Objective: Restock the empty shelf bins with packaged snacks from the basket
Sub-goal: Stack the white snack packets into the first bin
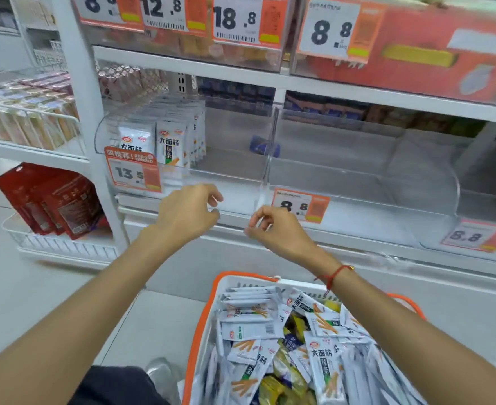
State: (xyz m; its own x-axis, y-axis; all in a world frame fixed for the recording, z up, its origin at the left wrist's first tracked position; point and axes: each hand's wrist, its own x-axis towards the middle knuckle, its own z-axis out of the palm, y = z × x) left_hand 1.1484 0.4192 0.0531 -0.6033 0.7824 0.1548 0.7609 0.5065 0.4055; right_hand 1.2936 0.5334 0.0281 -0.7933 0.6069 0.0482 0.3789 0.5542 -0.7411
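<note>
Shelf bins (322, 171): clear, mostly bare, mounted on white shelving. Basket (209, 325) set on pale floor. Left hand (187, 213), right hand (274, 229): loosely curled, nothing held.

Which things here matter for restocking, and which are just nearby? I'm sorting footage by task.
Part of the job:
basket
white snack packs
half-filled clear bin
empty clear bin
left hand
right hand

Just nearby:
red packs
price tags
upper shelf goods
</note>
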